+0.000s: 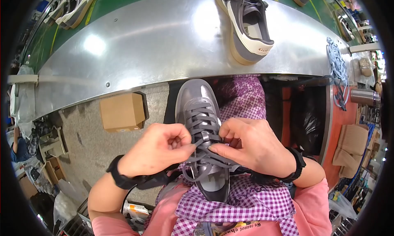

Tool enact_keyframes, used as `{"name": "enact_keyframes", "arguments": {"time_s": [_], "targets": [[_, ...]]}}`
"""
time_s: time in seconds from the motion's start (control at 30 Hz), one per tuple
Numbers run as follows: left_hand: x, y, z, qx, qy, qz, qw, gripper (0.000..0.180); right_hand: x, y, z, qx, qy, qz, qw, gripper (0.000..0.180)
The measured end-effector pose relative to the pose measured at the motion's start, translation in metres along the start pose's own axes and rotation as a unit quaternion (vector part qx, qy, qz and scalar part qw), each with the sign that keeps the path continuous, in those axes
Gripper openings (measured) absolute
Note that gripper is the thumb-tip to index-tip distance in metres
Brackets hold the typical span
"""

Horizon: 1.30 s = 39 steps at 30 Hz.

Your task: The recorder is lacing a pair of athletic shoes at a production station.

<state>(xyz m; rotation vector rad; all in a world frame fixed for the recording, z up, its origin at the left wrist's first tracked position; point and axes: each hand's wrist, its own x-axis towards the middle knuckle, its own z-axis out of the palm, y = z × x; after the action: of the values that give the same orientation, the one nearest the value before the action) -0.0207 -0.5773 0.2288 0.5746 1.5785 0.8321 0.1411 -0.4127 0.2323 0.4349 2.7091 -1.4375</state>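
A grey metallic sneaker (196,91) rests on my lap, its toe pointing away from me and its heel close to my body. Dark grey laces (202,117) criss-cross up its tongue, with loops lying loose over the opening. At the left of the lacing, my left hand (158,149) pinches a lace between thumb and forefinger. My right hand (250,143) closes on a lace from the other side, thumb and forefinger together near the top eyelets. Part of the sneaker's side is hidden behind my fingers.
Ahead, a metal ledge (143,51) borders a green belt (123,2). Another sneaker (250,41) with white trim stands on that ledge. A bundle of pale laces (335,57) hangs at the right, above a red-brown surface (333,129). A cardboard box (122,112) sits on the floor at left.
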Motion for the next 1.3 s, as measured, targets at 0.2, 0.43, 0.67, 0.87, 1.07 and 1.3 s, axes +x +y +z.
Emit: {"name": "enact_keyframes", "arguments": {"time_s": [0.2,0.43,0.67,0.87,1.07,1.3], "targets": [[-0.006,-0.008,0.005,0.093,0.109,0.105,0.984,0.018,0.002,0.001,-0.001,0.032,0.001,0.021,0.999,0.029],[-0.011,-0.019,0.019,0.105,0.125,0.153,0.975,0.015,0.018,0.026,-0.008,0.192,-0.133,0.111,0.966,0.021],[-0.007,-0.033,0.015,0.027,0.12,0.136,0.983,0.013,0.025,0.037,-0.006,0.379,-0.145,0.211,0.889,0.018],[-0.009,-0.028,0.014,0.063,0.081,0.204,0.974,0.016,0.017,0.036,-0.002,0.317,-0.119,0.136,0.931,0.017],[-0.023,-0.01,0.02,0.279,0.223,0.328,0.874,0.048,0.006,0.017,-0.012,0.156,-0.01,0.065,0.986,0.029],[-0.02,-0.006,0.037,0.301,0.205,0.29,0.885,0.021,-0.012,0.005,-0.008,0.004,0.023,-0.108,0.994,0.022]]}}
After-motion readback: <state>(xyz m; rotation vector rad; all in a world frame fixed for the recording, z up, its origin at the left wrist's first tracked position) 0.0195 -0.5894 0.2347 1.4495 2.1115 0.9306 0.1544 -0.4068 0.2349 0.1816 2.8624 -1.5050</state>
